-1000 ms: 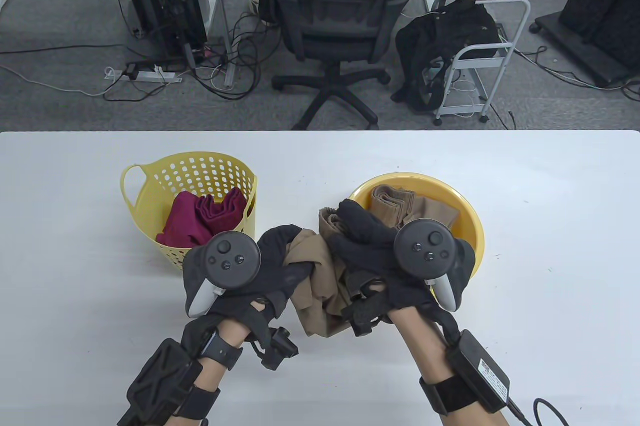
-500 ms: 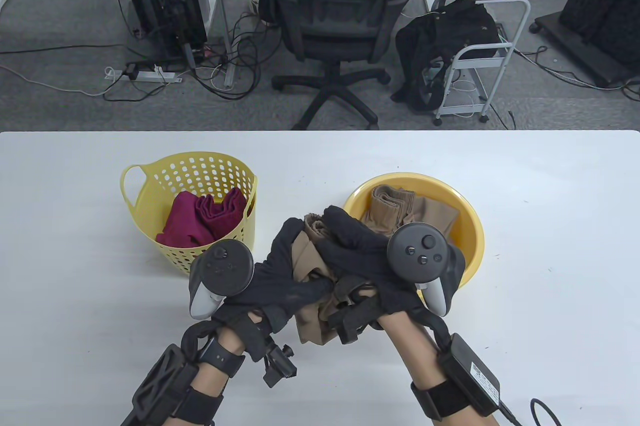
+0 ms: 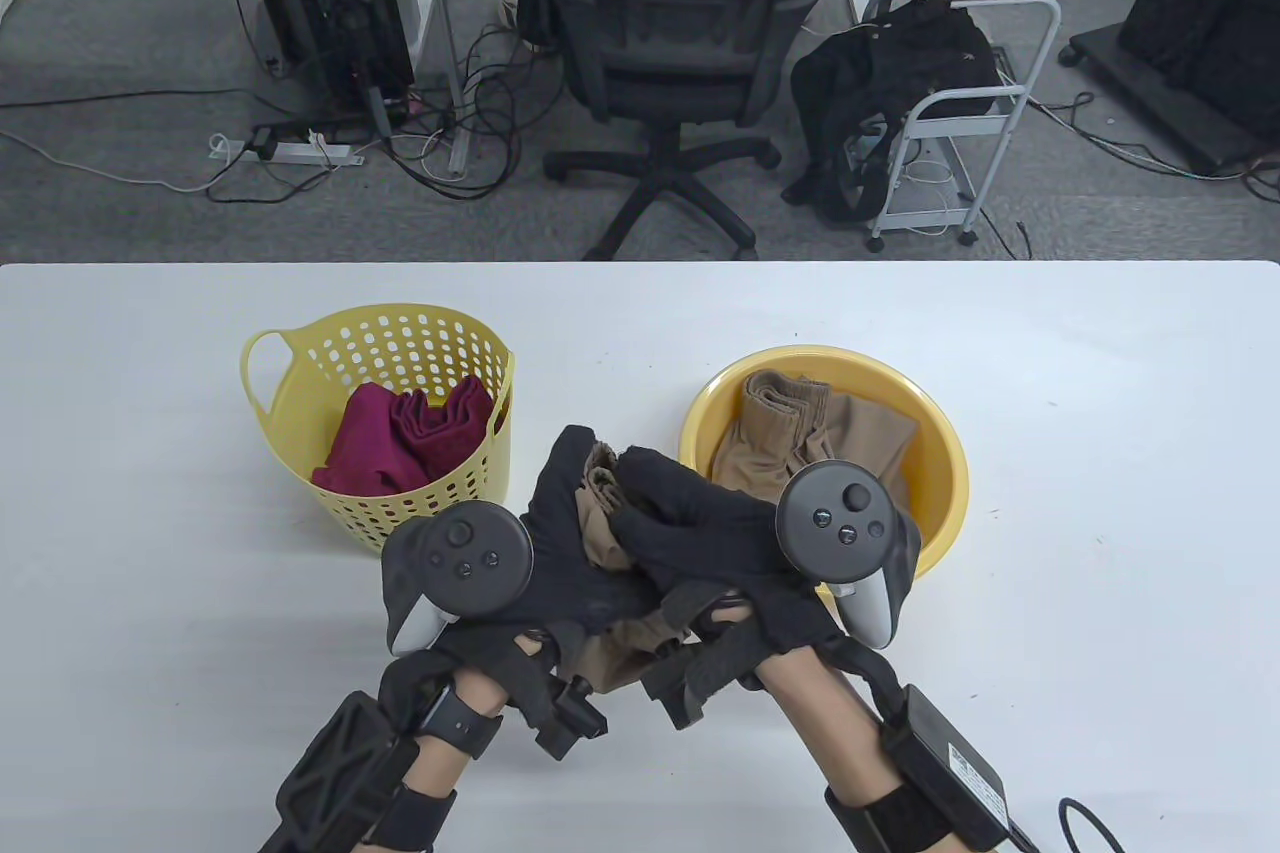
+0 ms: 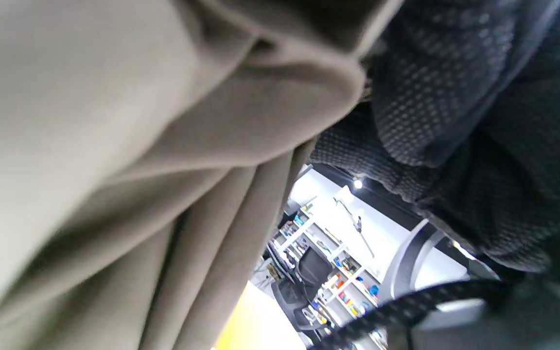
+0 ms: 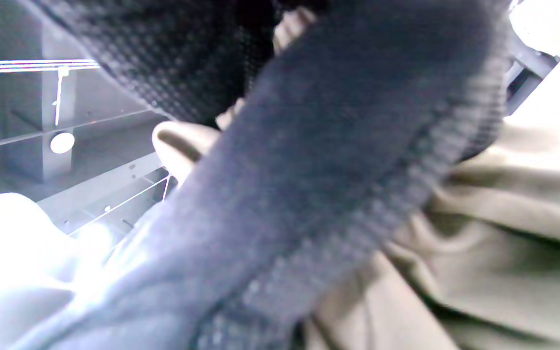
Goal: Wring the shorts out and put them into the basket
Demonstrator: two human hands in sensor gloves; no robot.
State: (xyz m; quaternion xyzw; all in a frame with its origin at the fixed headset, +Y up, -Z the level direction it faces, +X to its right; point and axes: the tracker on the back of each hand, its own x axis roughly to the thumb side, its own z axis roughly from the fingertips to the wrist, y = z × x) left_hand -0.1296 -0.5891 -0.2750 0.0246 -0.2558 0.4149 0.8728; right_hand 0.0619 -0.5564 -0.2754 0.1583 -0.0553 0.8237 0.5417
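Observation:
A bunched pair of tan shorts (image 3: 603,533) is squeezed between both gloved hands above the table, between the basket and the bowl. My left hand (image 3: 560,533) grips its left side and my right hand (image 3: 680,518) wraps over its right side, the two hands pressed together. Tan folds (image 4: 114,170) fill the left wrist view; in the right wrist view a gloved finger (image 5: 333,170) lies across the tan cloth (image 5: 503,233). The yellow perforated basket (image 3: 300,363) stands at the left with maroon shorts (image 3: 405,443) inside.
A yellow bowl (image 3: 945,483) at the right holds another pair of tan shorts (image 3: 810,433). The white table (image 3: 1100,453) stretches to either side. Beyond its far edge stand an office chair (image 3: 680,43), a computer tower, cables and a small cart.
Both hands have drawn left, away from the bowl, and closed tighter on the shorts. Less tan cloth shows between and below them than a second ago.

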